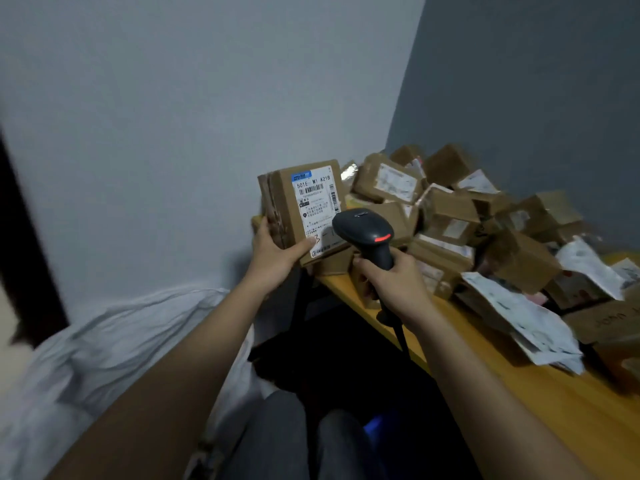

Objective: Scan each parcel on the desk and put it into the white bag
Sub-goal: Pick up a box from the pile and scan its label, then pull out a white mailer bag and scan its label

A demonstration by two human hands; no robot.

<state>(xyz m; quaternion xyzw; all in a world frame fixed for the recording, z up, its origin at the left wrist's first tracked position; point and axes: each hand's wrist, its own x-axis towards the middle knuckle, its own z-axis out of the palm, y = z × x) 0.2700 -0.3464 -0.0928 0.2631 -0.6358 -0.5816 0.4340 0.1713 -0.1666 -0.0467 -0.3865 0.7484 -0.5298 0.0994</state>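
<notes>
My left hand (277, 249) grips a brown cardboard parcel (287, 206) by its lower left corner, thumb on its white shipping label (317, 199), which faces me. My right hand (394, 282) grips the handle of a black barcode scanner (363, 230), whose head sits right in front of the label's lower right part. The parcel is held up above the left end of the yellow desk (519, 375). A white bag (104, 358) lies crumpled at the lower left, below my left forearm.
A heap of several brown boxes (450, 209) and white mailer pouches (526, 317) covers the desk to the right, up to the grey wall corner. The scanner's cable (401, 341) hangs over the desk's front edge. My knees (311, 441) are below, dark floor between.
</notes>
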